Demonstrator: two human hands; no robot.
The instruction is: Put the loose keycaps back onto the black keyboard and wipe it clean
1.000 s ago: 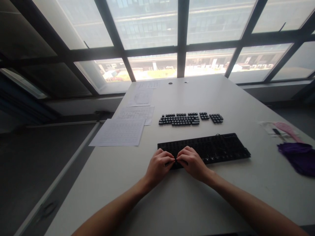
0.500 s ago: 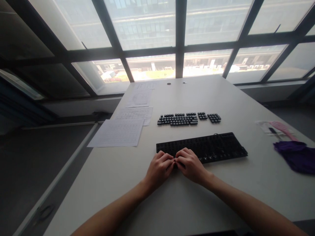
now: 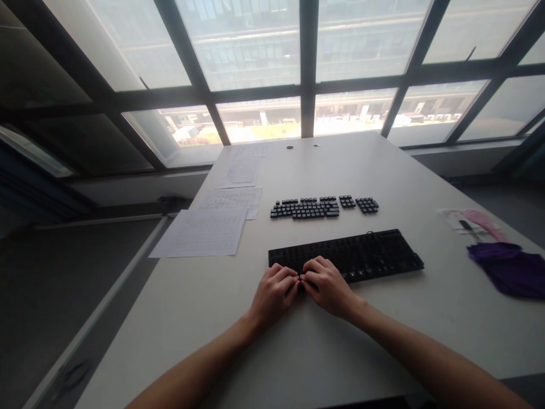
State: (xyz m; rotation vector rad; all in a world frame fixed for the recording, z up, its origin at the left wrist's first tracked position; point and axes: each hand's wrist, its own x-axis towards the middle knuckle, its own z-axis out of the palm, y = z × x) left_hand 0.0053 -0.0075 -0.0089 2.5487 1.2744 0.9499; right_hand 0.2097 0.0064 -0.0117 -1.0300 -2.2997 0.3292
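A black keyboard base [image 3: 361, 257] with its keycaps taken off lies across the white table [image 3: 298, 352]. Both my hands rest at its near left edge, knuckles up and fingers curled. My left hand [image 3: 272, 294] and my right hand [image 3: 327, 286] meet fingertip to fingertip, pinching something small and dark on the keyboard's front row that I cannot make out. Beyond the keyboard, several black keycaps [image 3: 323, 206] sit laid out in rows in the keyboard's shape.
Printed paper sheets [image 3: 200, 232] lie at the table's left side, with more sheets [image 3: 240, 170] farther back. At the right edge lie a purple cloth [image 3: 506, 268] and a pink tool on a clear bag [image 3: 474, 218]. Large windows stand behind the table.
My hands stay pinched together at the keyboard's front left. The view has drifted slightly, so everything sits a little further left and lower in the picture.
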